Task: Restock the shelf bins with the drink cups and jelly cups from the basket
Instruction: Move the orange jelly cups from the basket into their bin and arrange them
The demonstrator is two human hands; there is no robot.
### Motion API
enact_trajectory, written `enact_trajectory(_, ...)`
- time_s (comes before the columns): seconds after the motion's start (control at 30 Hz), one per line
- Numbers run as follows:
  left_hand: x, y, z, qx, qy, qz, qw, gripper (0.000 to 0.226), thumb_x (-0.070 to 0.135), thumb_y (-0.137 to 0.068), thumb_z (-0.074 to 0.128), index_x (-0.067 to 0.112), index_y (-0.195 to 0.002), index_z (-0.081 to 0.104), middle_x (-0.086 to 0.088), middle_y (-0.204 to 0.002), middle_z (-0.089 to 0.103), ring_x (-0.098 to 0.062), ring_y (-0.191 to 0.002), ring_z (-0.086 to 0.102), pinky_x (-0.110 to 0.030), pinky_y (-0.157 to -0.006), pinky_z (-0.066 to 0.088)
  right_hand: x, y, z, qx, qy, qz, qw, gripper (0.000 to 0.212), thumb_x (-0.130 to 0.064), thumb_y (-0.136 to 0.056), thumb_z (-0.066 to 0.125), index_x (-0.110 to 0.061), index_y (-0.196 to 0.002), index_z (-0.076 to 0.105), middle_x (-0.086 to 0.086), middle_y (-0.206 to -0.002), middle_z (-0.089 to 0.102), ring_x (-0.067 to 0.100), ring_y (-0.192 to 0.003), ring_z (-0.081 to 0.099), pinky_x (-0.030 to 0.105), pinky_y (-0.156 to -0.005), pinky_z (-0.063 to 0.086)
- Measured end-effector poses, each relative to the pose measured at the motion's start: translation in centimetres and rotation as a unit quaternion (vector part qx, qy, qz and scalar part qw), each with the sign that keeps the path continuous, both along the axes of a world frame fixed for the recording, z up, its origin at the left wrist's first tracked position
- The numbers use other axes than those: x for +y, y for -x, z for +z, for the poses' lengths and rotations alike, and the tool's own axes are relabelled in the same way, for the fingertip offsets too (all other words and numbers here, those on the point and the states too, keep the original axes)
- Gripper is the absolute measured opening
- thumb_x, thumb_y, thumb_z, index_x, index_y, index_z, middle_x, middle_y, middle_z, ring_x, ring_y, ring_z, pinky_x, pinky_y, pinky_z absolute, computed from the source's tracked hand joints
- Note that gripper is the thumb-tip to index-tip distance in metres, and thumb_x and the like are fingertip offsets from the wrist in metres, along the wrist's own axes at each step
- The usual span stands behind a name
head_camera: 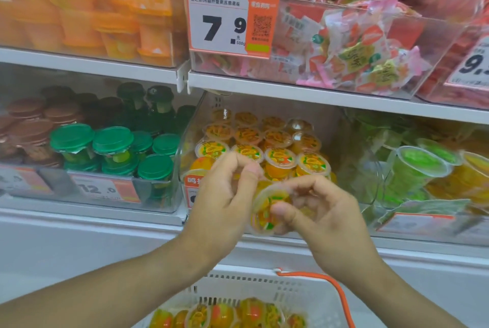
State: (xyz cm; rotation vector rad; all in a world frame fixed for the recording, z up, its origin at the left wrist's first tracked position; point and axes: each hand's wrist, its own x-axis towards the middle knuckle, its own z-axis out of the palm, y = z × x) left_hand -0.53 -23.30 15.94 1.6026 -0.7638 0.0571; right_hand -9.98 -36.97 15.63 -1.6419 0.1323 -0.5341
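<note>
My right hand [325, 216] grips an orange jelly cup [264, 212] with a clear wall and a printed lid, tipped on its side. My left hand [222, 200] is close beside it with curled fingers; a bit of yellow between them suggests a second jelly cup, mostly hidden and blurred. Both hands are in front of the clear shelf bin [191, 126] that holds rows of matching orange jelly cups [280, 158]. Below, the white basket [264, 278] with an orange handle [336, 288] holds several more jelly cups [225, 314].
Left of the bin, another bin holds green-lidded cups [113, 142] and brown-lidded cups [26, 121]. The bin on the right holds green and yellow cups [423, 166]. On the upper shelf are orange cups [105, 15], wrapped snacks [357, 49] and a 7.9 price tag [230, 23].
</note>
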Motion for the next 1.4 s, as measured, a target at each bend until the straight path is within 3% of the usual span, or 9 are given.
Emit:
enact_trajectory(0.1, 1.1, -2.1, 0.7, -0.189, -0.057, 0.061, 0.978, 0.009, 0.009, -0.089, 0.056, 0.012, -0.097, 0.06, 0.001, -0.102, 0.056, -0.014, -0.101, 0.055, -0.025, -0.087, 0.045, -2.5, -1.4, -0.8, -0.046, 0.098, -0.102, 0.989, 0.016, -0.016, -0.08, 0.082, -0.025, -0.088, 0.072, 0.001, -0.079, 0.064, 0.033, -0.071, 0.064, 0.05, -0.066, 0.058)
enact_trajectory(0.23, 2.9, -4.2, 1.2, -0.242, -0.208, 0.1, 0.942, 0.019, 0.018, -0.092, 0.052, 0.018, -0.11, 0.057, 0.01, -0.11, 0.049, -0.007, -0.106, 0.042, -0.026, -0.093, 0.04, -5.6, -3.4, -1.0, -0.05, 0.201, -0.175, 0.963, 0.016, -0.012, -0.087, 0.076, -0.024, -0.093, 0.069, -0.001, -0.082, 0.062, 0.027, -0.074, 0.065, 0.05, -0.071, 0.056)
enact_trajectory(0.37, 4.2, -4.6, 0.8, -0.225, -0.437, 0.074, 0.868, 0.041, 0.047, -0.101, 0.035, 0.023, -0.131, 0.05, 0.008, -0.128, 0.044, -0.011, -0.113, 0.039, -0.03, -0.101, 0.041, -6.7, -4.6, -0.7, -0.017, 0.32, -0.166, 0.933, 0.017, -0.009, -0.086, 0.075, -0.024, -0.09, 0.068, -0.008, -0.084, 0.058, 0.007, -0.078, 0.058, 0.022, -0.073, 0.051)
enact_trajectory(0.47, 4.0, -4.8, 1.4, -0.242, -0.484, 0.066, 0.838, 0.041, 0.033, -0.104, 0.041, 0.023, -0.143, 0.045, 0.007, -0.139, 0.04, -0.012, -0.122, 0.037, -0.027, -0.106, 0.037, -6.9, -4.8, -0.9, -0.009, 0.35, -0.122, 0.929, 0.019, -0.007, -0.085, 0.076, -0.024, -0.091, 0.069, -0.007, -0.084, 0.058, 0.009, -0.077, 0.057, 0.009, -0.07, 0.041)
enact_trajectory(0.57, 3.9, -5.5, 1.6, -0.207, -0.483, 0.08, 0.847, 0.041, 0.021, -0.102, 0.048, 0.028, -0.142, 0.046, 0.007, -0.14, 0.042, -0.013, -0.122, 0.04, -0.029, -0.104, 0.041, -6.8, -4.6, -1.4, -0.005, 0.339, -0.079, 0.937, 0.019, -0.006, -0.086, 0.075, -0.024, -0.093, 0.073, -0.005, -0.085, 0.06, 0.013, -0.078, 0.058, 0.01, -0.07, 0.041)
enact_trajectory(0.8, 3.9, -5.9, 2.0, -0.181, -0.469, 0.095, 0.859, 0.04, 0.025, -0.103, 0.046, 0.029, -0.142, 0.049, 0.009, -0.147, 0.046, -0.012, -0.133, 0.041, -0.029, -0.111, 0.035, -6.2, -4.4, -1.2, 0.005, 0.333, -0.064, 0.941, 0.027, -0.007, -0.088, 0.071, -0.03, -0.104, 0.072, -0.011, -0.092, 0.062, 0.01, -0.087, 0.06, 0.018, -0.069, 0.05)
enact_trajectory(1.03, 3.2, -5.6, 2.2, -0.182, -0.449, 0.099, 0.869, 0.03, 0.024, -0.103, 0.042, 0.018, -0.126, 0.061, 0.0, -0.127, 0.062, -0.016, -0.109, 0.059, -0.028, -0.09, 0.05, -6.2, -4.0, -1.1, 0.025, 0.265, -0.072, 0.961, 0.041, 0.001, -0.081, 0.074, -0.023, -0.113, 0.067, -0.004, -0.097, 0.066, 0.008, -0.087, 0.061, 0.017, -0.063, 0.052)
enact_trajectory(1.27, 2.9, -6.5, 1.5, -0.195, -0.378, 0.136, 0.895, 0.028, 0.021, -0.099, 0.049, 0.014, -0.124, 0.059, -0.002, -0.123, 0.055, -0.02, -0.104, 0.058, -0.032, -0.087, 0.048, -6.5, -3.9, -1.9, 0.083, 0.245, -0.128, 0.957, 0.043, -0.011, -0.078, 0.082, -0.018, -0.117, 0.065, -0.003, -0.097, 0.066, 0.011, -0.09, 0.064, 0.014, -0.068, 0.054)
enact_trajectory(1.4, 3.5, -6.8, 1.3, -0.217, -0.37, 0.133, 0.894, 0.03, 0.02, -0.098, 0.052, 0.017, -0.125, 0.063, 0.001, -0.124, 0.06, -0.016, -0.11, 0.056, -0.028, -0.094, 0.045, -6.4, -3.9, -1.7, 0.1, 0.262, -0.131, 0.951, 0.045, -0.013, -0.079, 0.081, -0.019, -0.12, 0.065, -0.005, -0.099, 0.066, 0.009, -0.09, 0.065, 0.013, -0.069, 0.055)
